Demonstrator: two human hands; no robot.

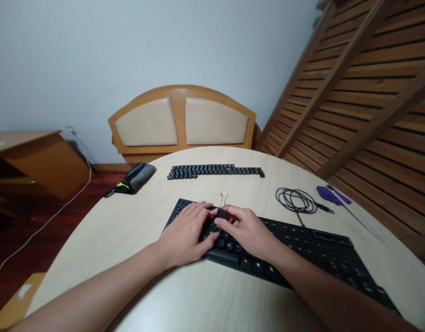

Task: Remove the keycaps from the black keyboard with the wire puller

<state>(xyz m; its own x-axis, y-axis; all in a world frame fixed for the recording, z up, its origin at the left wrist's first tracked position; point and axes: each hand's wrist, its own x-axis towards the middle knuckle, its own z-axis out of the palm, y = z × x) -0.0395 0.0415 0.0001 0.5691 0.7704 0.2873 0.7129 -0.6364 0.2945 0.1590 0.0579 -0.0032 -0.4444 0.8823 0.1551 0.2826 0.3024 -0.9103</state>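
Observation:
A black keyboard [319, 258] lies slanted on the table, many of its key positions without caps. My left hand [184, 233] rests over its left part, thumb apart and fingers stretched out, the fingertips close to the tool. Pinched in my right hand [254, 233] is a keycap puller [221, 213] with a black handle; its two thin wire prongs point up and away from the keyboard. Some caps, including the space bar [223, 256], sit in the front rows. Beyond the keyboard, loose black keycaps [212, 170] stand in rows.
The round table [157, 299] carries a black and grey pouch [136, 179] at the far left. On the right lie a coiled cable [295, 200], a purple cloth [330, 195] and a thin white stick-like tool [357, 216]. A headboard [181, 115] stands behind, wooden slats [364, 101] to the right.

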